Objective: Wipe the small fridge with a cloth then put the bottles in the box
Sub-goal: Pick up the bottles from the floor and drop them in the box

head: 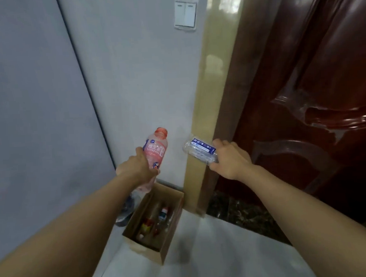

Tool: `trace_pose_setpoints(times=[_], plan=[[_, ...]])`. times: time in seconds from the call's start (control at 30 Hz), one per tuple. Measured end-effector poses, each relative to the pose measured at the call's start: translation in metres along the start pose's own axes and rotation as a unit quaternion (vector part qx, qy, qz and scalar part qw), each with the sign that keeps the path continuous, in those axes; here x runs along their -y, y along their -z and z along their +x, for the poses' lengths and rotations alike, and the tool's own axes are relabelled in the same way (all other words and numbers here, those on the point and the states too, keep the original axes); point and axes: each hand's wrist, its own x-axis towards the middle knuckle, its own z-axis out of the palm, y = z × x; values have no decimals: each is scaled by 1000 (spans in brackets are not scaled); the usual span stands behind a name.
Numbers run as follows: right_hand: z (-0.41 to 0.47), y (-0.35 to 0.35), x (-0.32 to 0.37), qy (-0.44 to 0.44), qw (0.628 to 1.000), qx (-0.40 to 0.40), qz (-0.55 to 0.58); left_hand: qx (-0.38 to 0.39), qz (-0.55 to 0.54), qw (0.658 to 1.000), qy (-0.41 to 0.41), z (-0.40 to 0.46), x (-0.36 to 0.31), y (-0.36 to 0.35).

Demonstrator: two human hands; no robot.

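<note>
My left hand (pixel 137 168) grips a pink vitamin drink bottle (pixel 156 152) around its middle, cap end pointing up. In my right hand (pixel 228 159) is a clear plastic bottle with a blue label (pixel 200 151), held on its side with its base pointing left. Both bottles hang in the air above an open cardboard box (pixel 172 231) that stands on the pale floor against the wall. Several bottles lie inside the box. The large grey-white panel at the left (pixel 37 115) may be the fridge side; I cannot tell for sure.
A dark red wooden door (pixel 314 98) and its tan frame (pixel 210 115) stand right of the box. A light switch (pixel 185 14) is on the wall above. Something dark, partly hidden, lies on the floor left of the box (pixel 125 212).
</note>
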Motion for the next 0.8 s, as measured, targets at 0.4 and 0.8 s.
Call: trace_pose_setpoints(times=[0.4, 0.8], plan=[[159, -35, 27, 204, 977, 62, -16, -30, -57, 975, 212, 65, 25, -21], [230, -107, 44, 405, 898, 167, -35, -3, -127, 904, 408, 42, 3, -95]])
